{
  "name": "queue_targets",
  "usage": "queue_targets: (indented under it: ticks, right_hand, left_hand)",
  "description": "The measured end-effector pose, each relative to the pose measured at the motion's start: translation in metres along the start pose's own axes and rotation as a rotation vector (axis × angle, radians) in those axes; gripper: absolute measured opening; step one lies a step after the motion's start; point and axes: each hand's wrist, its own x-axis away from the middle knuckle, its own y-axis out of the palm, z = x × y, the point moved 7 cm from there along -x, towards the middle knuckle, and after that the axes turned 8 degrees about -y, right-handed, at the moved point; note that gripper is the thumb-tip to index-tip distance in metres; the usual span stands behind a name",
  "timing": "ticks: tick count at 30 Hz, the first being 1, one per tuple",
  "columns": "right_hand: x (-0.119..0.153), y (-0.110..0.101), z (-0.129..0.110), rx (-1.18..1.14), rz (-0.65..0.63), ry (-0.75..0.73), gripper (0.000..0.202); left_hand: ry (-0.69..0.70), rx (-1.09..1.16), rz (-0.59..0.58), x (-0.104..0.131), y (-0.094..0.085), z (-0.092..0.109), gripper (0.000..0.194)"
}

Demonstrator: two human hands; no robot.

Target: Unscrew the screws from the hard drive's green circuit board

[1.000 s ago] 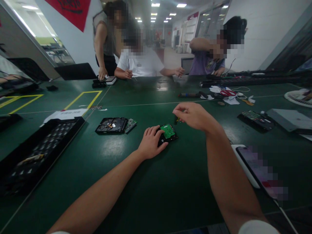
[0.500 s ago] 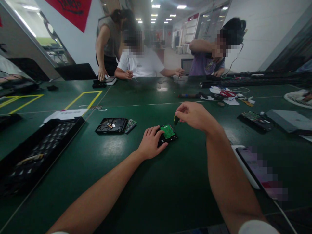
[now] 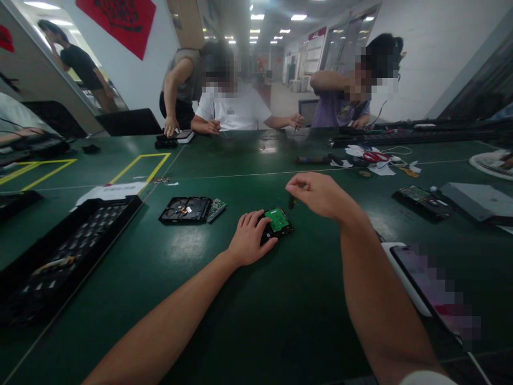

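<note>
A hard drive (image 3: 285, 231) with a green circuit board facing up lies on the table in front of me. My left hand (image 3: 250, 235) holds it down from the left, fingers over its far edge and thumb along the near side. Pinched in my right hand (image 3: 315, 191) is a small screwdriver (image 3: 291, 201) with a dark and yellow handle, held upright. Its tip points down at the right corner of the drive; whether it touches a screw is too small to tell.
Left of the drive sit an opened drive casing (image 3: 186, 209) and a loose circuit board (image 3: 217, 209). A long black tray (image 3: 108, 235) stands further left. To the right are a phone (image 3: 427, 289), another drive (image 3: 420, 202) and a grey box (image 3: 475, 200). Several people work across the table.
My right fingers have shifted slightly around the screwdriver handle, covering its yellow top. My left hand stays on the drive. The whole view has moved slightly, and a person now shows at the far left.
</note>
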Motion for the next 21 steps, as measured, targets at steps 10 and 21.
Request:
queue_targets:
  ticks: [10, 21]
  right_hand:
    - [0.0025, -0.0028, 0.0062, 0.016, 0.024, 0.086, 0.019]
    - [0.0021, -0.0044, -0.0009, 0.011, 0.024, -0.013, 0.018]
  left_hand:
    - [-0.002, 0.003, 0.005, 0.0, -0.0005, -0.0001, 0.055]
    - [-0.005, 0.0, 0.005, 0.0001, 0.0006, -0.0006, 0.056]
